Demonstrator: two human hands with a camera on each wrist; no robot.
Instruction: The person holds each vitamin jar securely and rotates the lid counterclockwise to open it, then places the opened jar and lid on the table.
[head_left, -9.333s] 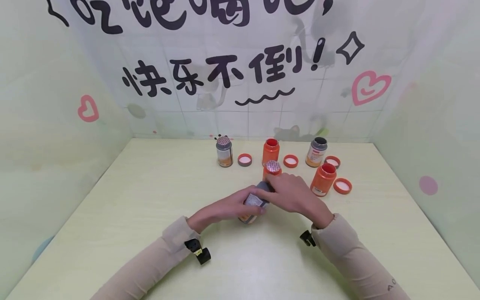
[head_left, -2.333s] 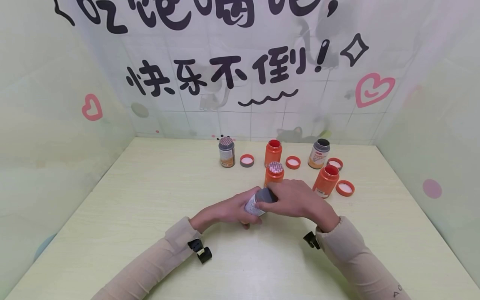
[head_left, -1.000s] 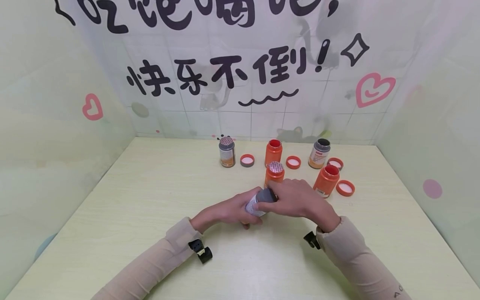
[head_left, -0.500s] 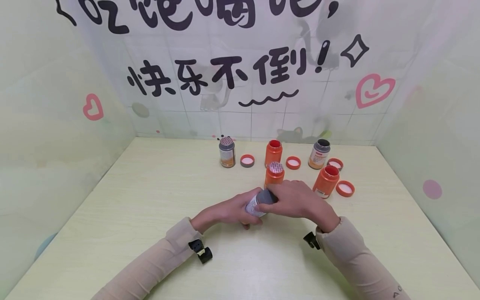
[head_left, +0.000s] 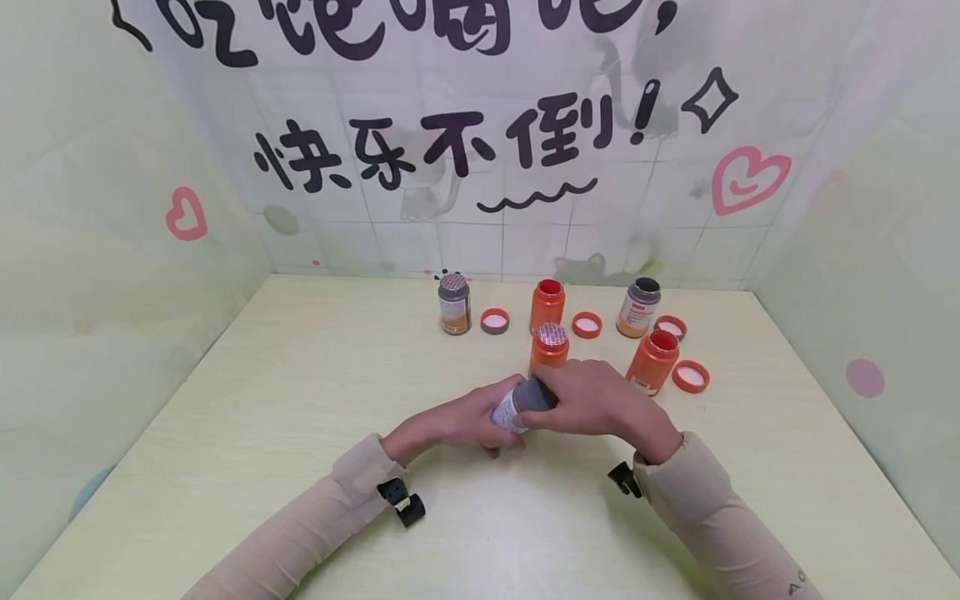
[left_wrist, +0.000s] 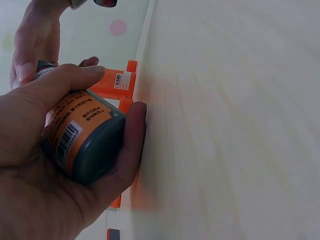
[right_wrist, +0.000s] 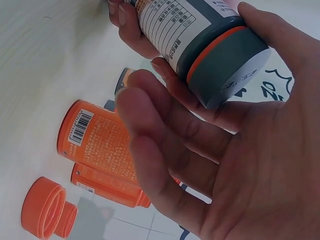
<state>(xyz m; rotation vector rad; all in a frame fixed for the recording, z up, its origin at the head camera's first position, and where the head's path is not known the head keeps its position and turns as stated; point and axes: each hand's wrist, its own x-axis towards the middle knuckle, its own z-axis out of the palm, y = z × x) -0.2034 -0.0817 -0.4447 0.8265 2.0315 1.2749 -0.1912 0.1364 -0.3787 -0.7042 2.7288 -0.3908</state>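
Note:
Tilted over the table, a grey bottle (head_left: pixel 506 412) with a white and orange label lies in my left hand (head_left: pixel 472 417). In the left wrist view, that thumb and fingers wrap the bottle's body (left_wrist: pixel 82 132), its dark base facing the camera. My right hand (head_left: pixel 603 400) pinches the grey cap (right_wrist: pixel 227 65) between thumb and index finger, the other fingers loosely curled beside it. An orange band shows along the cap's lower edge, and the cap sits on the bottle. Just behind the hands stands an orange bottle (head_left: pixel 550 354) with a patterned foil seal.
Further back stand a foil-sealed grey bottle (head_left: pixel 454 308), an uncovered orange bottle (head_left: pixel 547 310) and an uncovered grey bottle (head_left: pixel 637 310). Right of my right hand is another uncovered orange bottle (head_left: pixel 651 367). Several upturned caps, one a grey cap (head_left: pixel 494 322), lie among them. Walls enclose the table.
Since the oldest frame the held bottle has tipped further over and my right thumb has come round its cap. Over the last second, the right thumb shifts slightly at the cap; the standing bottles stay put.

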